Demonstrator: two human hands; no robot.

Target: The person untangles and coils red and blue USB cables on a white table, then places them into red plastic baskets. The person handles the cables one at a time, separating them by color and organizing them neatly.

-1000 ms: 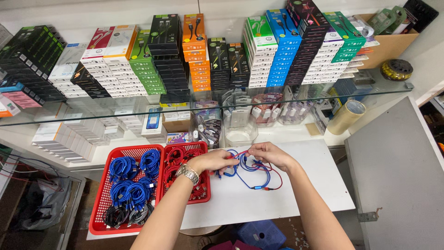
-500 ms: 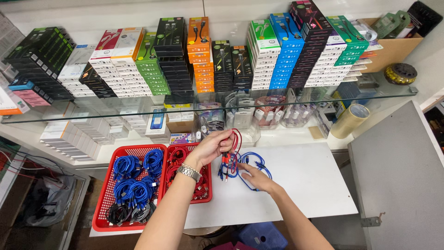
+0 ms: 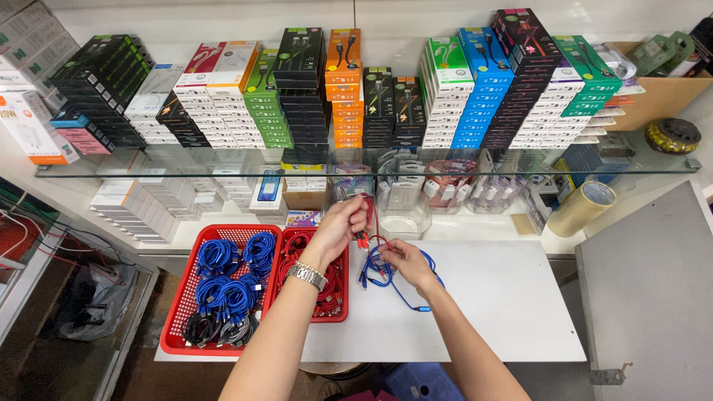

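- Since half a second back, left hand (image 3: 343, 225) holds much the same raised spot, pinched on the red cable (image 3: 369, 223); right hand (image 3: 405, 261) has shifted a little on the blue cable (image 3: 392, 276).
- Left hand closed, gripping red cable near its plug ends, lifted above the white counter (image 3: 505, 304), near its back edge.
- Right hand closed loosely on the blue cable, a loose tangle lying on the counter toward its left edge, one plug trailing toward the front.
- Cables look light, limp, braided; likely to snag and loop. Best held near the plugs or at a gathered bundle.
- Red basket (image 3: 175, 327) hangs over the counter's left edge, holding coiled blue and dark cables; a second red basket (image 3: 343, 297) beside it holds red ones.
- Glass shelf (image 3: 111, 169) above carries stacked boxes.
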